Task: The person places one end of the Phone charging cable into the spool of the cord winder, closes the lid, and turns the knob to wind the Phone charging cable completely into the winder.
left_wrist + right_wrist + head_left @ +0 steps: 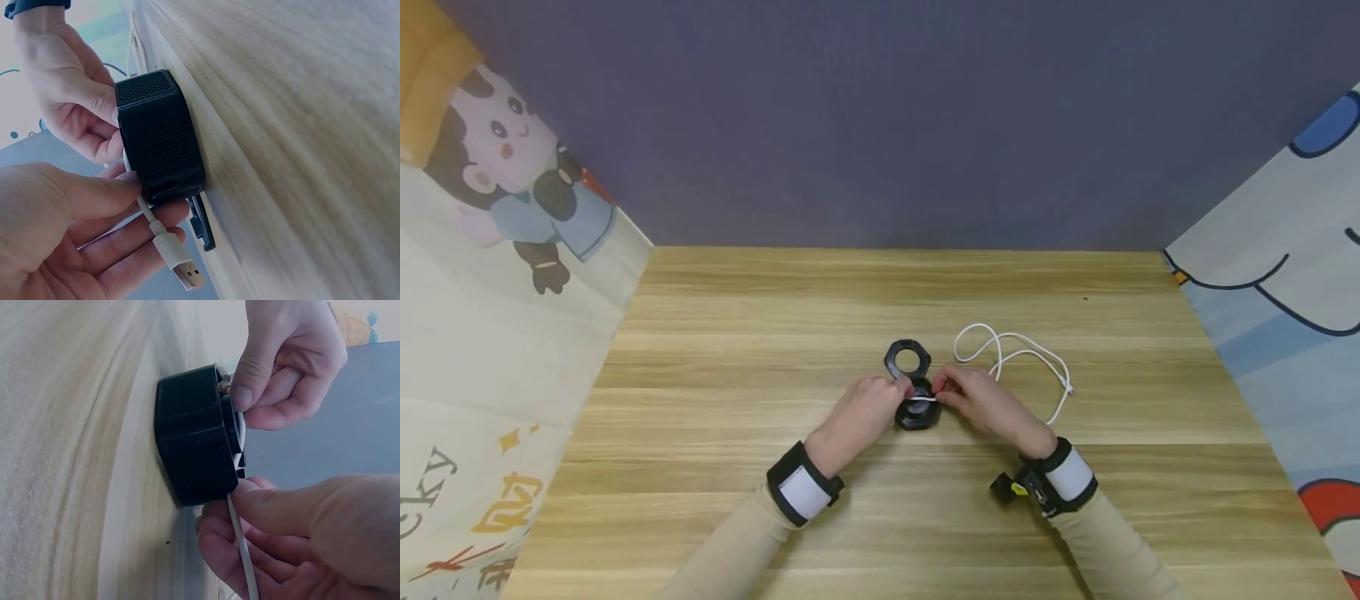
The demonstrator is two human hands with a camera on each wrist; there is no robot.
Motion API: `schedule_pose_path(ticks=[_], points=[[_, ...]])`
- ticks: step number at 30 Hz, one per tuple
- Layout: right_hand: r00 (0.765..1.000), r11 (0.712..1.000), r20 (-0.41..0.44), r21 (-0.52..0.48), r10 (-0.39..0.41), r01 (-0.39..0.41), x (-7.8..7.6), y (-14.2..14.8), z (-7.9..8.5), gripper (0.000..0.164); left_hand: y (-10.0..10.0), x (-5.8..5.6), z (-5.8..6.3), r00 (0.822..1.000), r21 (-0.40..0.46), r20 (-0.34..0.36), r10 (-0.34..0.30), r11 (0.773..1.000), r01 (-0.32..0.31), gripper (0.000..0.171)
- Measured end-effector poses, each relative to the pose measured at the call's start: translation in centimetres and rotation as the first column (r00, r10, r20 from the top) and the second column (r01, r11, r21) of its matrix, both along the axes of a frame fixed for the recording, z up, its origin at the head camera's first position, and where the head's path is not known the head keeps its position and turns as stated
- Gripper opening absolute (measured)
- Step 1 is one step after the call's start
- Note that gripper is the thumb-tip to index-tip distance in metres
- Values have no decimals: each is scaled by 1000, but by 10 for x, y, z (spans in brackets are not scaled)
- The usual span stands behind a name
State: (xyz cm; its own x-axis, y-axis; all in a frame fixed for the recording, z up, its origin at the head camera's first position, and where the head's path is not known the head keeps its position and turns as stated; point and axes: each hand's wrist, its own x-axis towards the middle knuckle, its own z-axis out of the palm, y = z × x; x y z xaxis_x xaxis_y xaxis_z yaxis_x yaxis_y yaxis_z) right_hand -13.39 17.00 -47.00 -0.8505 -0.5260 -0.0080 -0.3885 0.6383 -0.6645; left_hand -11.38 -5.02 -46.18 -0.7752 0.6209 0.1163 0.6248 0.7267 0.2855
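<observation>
Where the white cord crosses the black box near the table's middle, it runs straight left to right. The left hand and right hand each pinch it. From above, the left hand hides the plug, which pokes out past its fingers. A black ring is at the box's far side. Cord loops curl to the far right. Wood table spreads left and right, and its far edge meets a dark wall.
</observation>
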Motion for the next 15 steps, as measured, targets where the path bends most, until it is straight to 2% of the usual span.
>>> schedule_pose_path(ticks=[10, 13, 15], points=[[998, 999, -48, -15, 49, -50, 2, 4, -4, 8, 0, 1, 1, 1000, 3, 15, 7, 1000, -7, 22], [989, 998, -133, 15, 66, -64, 4, 3, -4, 12, 0, 1, 1, 1000, 4, 16, 8, 1000, -8, 22], [972, 997, -221, 33, 74, -69, 6, 1, -3, 16, 0, 1, 2, 1000, 2, 19, 8, 1000, -8, 21]])
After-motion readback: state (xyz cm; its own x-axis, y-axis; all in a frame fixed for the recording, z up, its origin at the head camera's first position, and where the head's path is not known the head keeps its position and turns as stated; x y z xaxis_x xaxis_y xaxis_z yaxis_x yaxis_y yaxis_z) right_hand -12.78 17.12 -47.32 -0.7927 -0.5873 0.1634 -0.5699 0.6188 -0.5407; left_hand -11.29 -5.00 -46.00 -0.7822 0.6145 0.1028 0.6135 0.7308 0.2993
